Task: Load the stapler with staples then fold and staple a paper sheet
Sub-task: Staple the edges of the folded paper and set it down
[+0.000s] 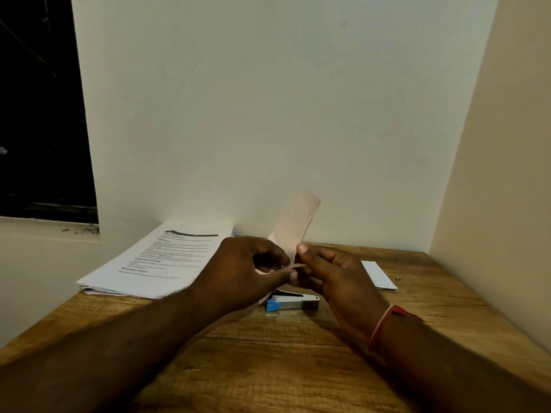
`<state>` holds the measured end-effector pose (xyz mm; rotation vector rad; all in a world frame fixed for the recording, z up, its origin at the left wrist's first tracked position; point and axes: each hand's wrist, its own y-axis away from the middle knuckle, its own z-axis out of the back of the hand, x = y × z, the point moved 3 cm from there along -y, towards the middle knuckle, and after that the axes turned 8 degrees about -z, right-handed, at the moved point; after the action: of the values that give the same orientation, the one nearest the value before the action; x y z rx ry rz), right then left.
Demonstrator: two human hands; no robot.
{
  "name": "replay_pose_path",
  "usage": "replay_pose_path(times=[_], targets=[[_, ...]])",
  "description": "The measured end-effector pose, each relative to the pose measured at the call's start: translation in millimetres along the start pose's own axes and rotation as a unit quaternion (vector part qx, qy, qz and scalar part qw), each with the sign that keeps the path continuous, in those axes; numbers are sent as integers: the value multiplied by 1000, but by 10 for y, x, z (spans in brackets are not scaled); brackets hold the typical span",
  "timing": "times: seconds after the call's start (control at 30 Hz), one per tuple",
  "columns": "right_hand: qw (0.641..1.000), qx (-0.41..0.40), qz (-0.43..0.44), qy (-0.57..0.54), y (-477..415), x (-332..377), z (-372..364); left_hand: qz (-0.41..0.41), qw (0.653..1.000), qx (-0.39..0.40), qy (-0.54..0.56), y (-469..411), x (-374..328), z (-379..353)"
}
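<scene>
Narrow pale folded paper strip (299, 222) stands upright above the blue-and-silver metal stapler (293, 302), which lies on the wooden table (268, 368). Left hand (253, 263) and right hand (334, 274) both pinch the strip's lower end, thumb against fingers. Upper end free, blurred. Risk: layers slide askew in the pinch, so the crease runs crooked. Stapler loaded? Cannot tell; an empty press would bind nothing.

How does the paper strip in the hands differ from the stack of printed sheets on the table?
The paper strip is narrow; the stack of printed sheets is wide. The strip sticks up, pinched by the left hand and right hand; the stack lies flat on the table, untouched. The stack shows printed text; the strip looks blank, though blurred. Both are paper.
</scene>
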<state>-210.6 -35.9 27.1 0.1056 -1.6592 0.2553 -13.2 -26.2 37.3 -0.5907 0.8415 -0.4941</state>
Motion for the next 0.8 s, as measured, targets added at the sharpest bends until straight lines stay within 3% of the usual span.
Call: replay_pose_path(times=[0.47, 0.63, 0.8], targets=[[984, -24, 45, 168, -26, -29, 45, 0, 1000, 1, -2, -54, 61, 0], [986, -30, 71, 147, -24, -31, 43, -27, 1000, 1, -4, -56, 33, -13], [994, -46, 33, 93, -74, -74, 55, -11, 1000, -11, -11, -66, 29, -21]])
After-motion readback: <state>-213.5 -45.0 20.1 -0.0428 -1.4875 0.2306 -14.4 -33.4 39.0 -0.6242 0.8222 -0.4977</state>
